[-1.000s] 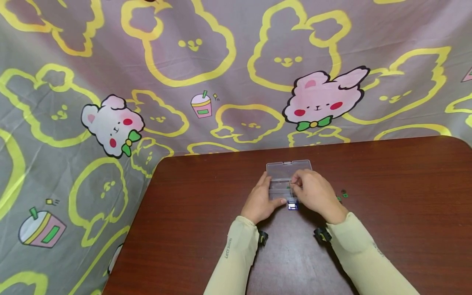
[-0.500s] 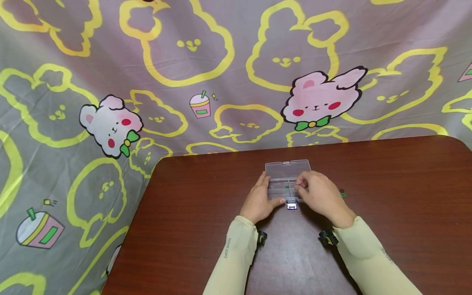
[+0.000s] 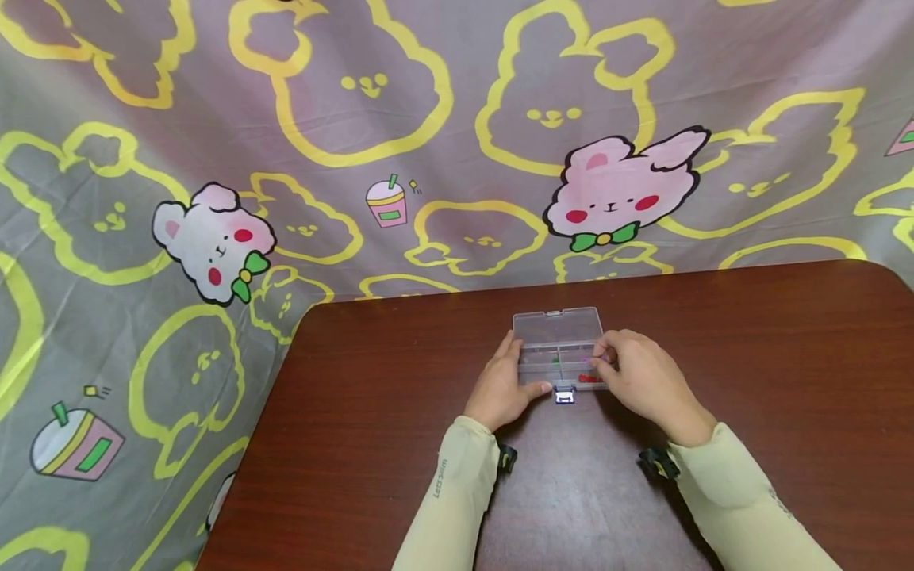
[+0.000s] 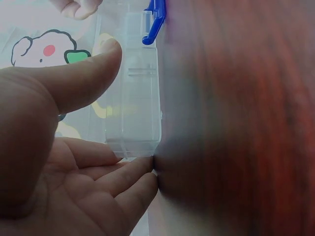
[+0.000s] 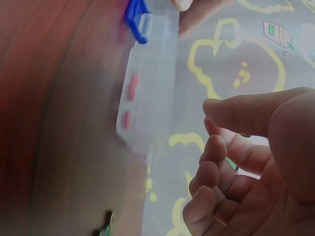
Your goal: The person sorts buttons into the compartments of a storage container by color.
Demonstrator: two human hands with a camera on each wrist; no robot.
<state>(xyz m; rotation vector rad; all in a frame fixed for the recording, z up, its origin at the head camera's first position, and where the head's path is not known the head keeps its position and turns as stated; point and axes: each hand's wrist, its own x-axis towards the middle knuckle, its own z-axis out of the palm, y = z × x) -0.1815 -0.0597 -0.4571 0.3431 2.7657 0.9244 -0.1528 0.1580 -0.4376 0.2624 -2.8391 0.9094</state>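
Observation:
A clear plastic compartment box (image 3: 537,374) stands on the table with its lid (image 3: 557,327) raised at the back and a blue clasp (image 3: 564,395) at the front. My left hand (image 3: 497,388) holds its left side, thumb by the front edge, fingers against the wall. Inside are a small green piece (image 3: 555,360) at back left, a purple bit (image 3: 587,360) at back right and red pieces (image 5: 132,88) at front right. My right hand (image 3: 643,381) is over the box's right edge, fingers curled, thumb and index tips together; nothing shows between them.
Small green and dark pieces (image 5: 106,229) lie on the brown table (image 3: 800,381) to the right of the box. Behind the table hangs a patterned cloth (image 3: 457,119). Wrist cameras with black mounts (image 3: 658,464) sit on both sleeves.
My right hand has moved right, from over the middle of the box to its right edge, uncovering the green, purple and red pieces inside. My left hand stays in place.

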